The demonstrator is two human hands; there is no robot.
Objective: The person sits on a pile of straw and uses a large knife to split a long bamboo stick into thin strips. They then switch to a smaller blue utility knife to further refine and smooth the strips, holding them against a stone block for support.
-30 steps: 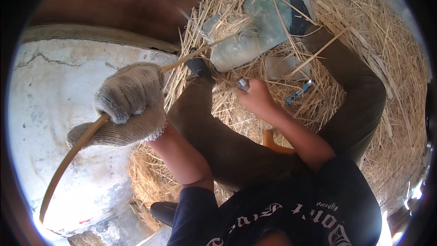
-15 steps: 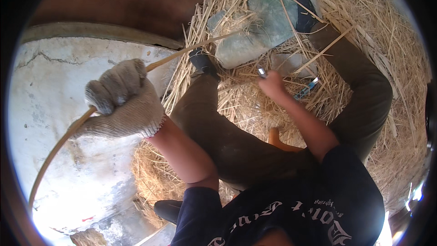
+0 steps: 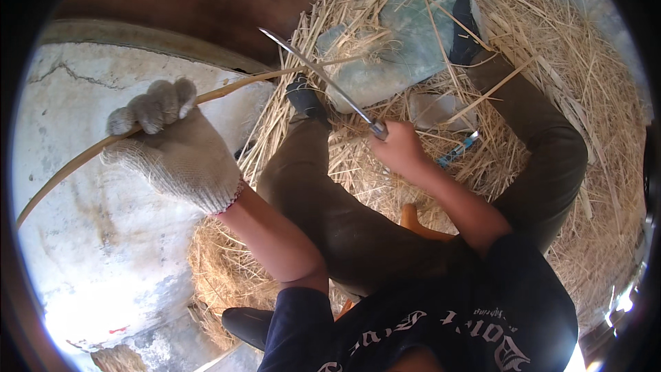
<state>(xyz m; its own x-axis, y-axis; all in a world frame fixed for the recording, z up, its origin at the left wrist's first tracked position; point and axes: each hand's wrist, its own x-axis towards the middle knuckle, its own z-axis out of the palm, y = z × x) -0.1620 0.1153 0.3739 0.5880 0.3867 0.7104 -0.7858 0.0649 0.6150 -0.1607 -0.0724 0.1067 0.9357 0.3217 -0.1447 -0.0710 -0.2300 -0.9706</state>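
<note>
My left hand [image 3: 175, 145], in a pale knitted work glove, holds a long, thin, curved strip [image 3: 234, 87] that looks like bamboo or cane. The strip bends down to the far left behind the hand and tapers to the right toward the straw. Closed round a dark handle, my bare right hand [image 3: 399, 148] grips a knife [image 3: 337, 91] with a long, narrow blade. The blade points up and left and crosses the strip near its thin end; I cannot tell whether they touch.
Loose straw and shavings [image 3: 551, 124] spread round my legs. A greenish sheet or sack [image 3: 413, 34] lies between my feet. A blue cutter-like tool [image 3: 458, 149] rests on the straw right of my right hand. An orange seat edge [image 3: 416, 222] shows beneath me. A cracked whitish wall [image 3: 89, 186] stands left.
My right hand has moved slightly left, and the knife blade now lies across the strip. My left hand has shifted a little left, its fingers looser, and the strip's left end has risen.
</note>
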